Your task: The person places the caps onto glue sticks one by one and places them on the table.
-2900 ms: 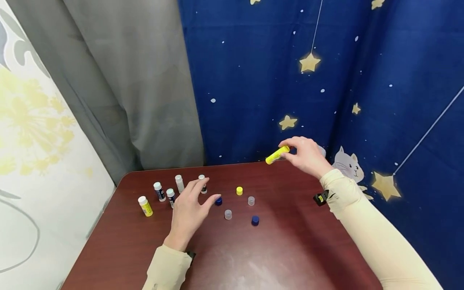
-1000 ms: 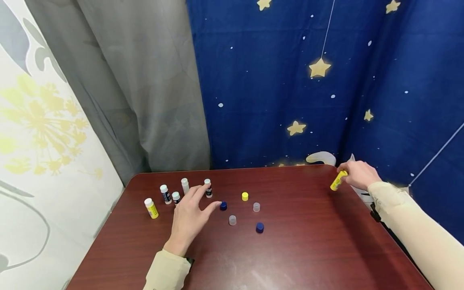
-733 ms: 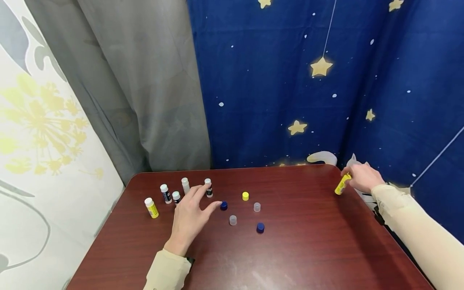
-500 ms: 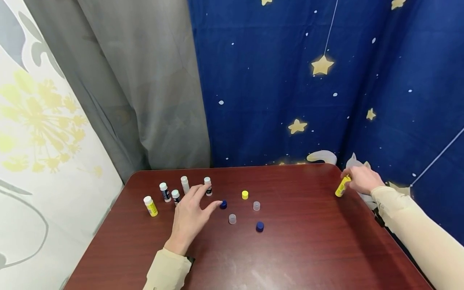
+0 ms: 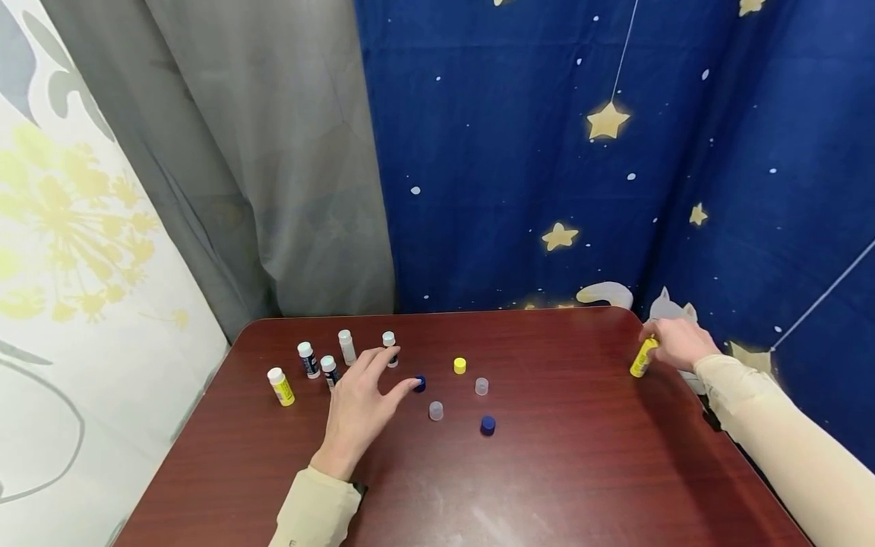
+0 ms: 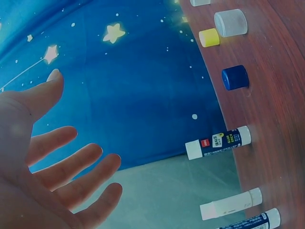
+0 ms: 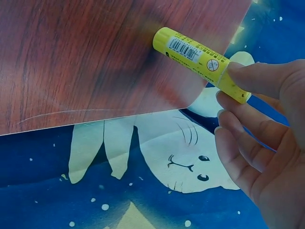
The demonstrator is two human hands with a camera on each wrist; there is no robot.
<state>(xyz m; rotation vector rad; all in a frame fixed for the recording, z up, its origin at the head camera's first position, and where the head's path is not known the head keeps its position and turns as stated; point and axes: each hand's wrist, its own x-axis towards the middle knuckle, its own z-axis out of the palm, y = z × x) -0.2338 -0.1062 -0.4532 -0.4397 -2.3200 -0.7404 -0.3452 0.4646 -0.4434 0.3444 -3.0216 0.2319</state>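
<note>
At the table's back right corner, the right hand (image 5: 678, 343) pinches the top end of a yellow glue stick (image 5: 642, 358); in the right wrist view thumb and fingertips hold the yellow stick (image 7: 193, 57). Above the table's left part hovers the left hand (image 5: 357, 410), fingers spread, holding nothing. Around it stand glue sticks without coloured caps: a yellow one (image 5: 281, 387), a white one (image 5: 346, 348) and several dark blue ones (image 5: 308, 360), one partly behind the hand. In the left wrist view the left hand (image 6: 62, 162) is empty, apart from the dark blue stick (image 6: 219, 143).
Several loose caps lie mid-table: a yellow cap (image 5: 459, 365), clear caps (image 5: 436, 411) and blue caps (image 5: 488, 425). The dark red table (image 5: 547, 471) has its rear edge close to a grey curtain (image 5: 307, 152) and a blue starry curtain (image 5: 492, 152).
The right hand has carried the yellow glue stick rightward and down to the table's far right corner, and the stick has turned more upright. The left hand has hardly moved; the head view has shifted slightly.
</note>
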